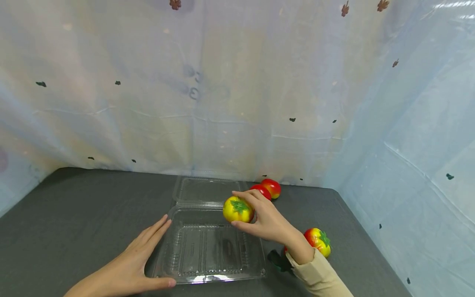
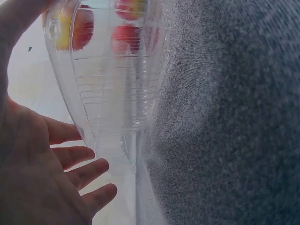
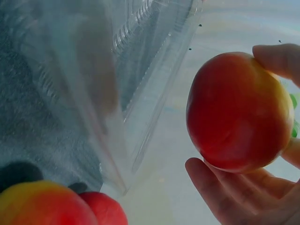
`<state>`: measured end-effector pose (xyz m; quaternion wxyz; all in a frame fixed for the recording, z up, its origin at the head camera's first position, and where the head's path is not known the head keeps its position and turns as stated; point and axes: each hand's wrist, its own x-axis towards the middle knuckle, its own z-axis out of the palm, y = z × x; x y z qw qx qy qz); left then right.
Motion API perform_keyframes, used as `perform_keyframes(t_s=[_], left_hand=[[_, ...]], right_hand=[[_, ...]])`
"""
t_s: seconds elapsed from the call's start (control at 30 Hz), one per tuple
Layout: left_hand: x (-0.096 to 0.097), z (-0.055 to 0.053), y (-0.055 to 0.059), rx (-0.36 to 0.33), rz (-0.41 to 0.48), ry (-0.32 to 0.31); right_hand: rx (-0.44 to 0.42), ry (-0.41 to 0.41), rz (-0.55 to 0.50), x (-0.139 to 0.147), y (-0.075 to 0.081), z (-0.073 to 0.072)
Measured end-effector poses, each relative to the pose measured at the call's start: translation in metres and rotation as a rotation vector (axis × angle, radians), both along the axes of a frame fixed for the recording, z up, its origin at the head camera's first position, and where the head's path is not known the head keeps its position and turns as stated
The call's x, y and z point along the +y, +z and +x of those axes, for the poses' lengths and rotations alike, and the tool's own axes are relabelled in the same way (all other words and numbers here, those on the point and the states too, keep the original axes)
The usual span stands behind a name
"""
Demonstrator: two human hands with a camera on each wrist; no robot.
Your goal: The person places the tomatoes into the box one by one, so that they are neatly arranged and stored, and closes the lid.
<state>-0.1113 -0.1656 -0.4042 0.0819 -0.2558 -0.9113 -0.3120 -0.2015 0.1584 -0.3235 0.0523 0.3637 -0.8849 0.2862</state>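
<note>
My right hand (image 1: 270,218) holds a yellow-and-red tomato (image 1: 236,209) with a green leafy top between thumb and fingers. It hangs above the right back part of a clear plastic clamshell box (image 1: 211,278), whose lid (image 1: 205,190) lies folded back. In the right wrist view the red underside of the tomato (image 3: 236,115) faces the camera. My left hand (image 1: 130,260) is spread along the box's left side, the thumb near its front corner. In the left wrist view, fingertips (image 2: 84,153) touch or nearly touch the box rim (image 2: 65,93).
Two red fruits, one in front (image 1: 262,191) and one behind (image 1: 272,187), lie beyond my right hand. Another red-and-yellow tomato (image 1: 318,241) sits by my right sleeve (image 1: 320,270), which partly hides a dark shape (image 1: 279,260). Plastic sheeting (image 1: 237,103) walls the dark table (image 1: 92,218).
</note>
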Motion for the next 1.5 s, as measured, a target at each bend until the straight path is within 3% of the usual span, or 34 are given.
perform_keyframes(t_s=[1.0,1.5], left_hand=[[0.000,-0.001,0.000,-0.021,-0.002,0.002],[0.001,0.000,0.006,-0.062,0.023,0.010]], right_hand=[[-0.072,0.084,0.090,-0.034,-0.003,-0.005],[-0.097,0.100,0.118,-0.042,-0.004,-0.005]])
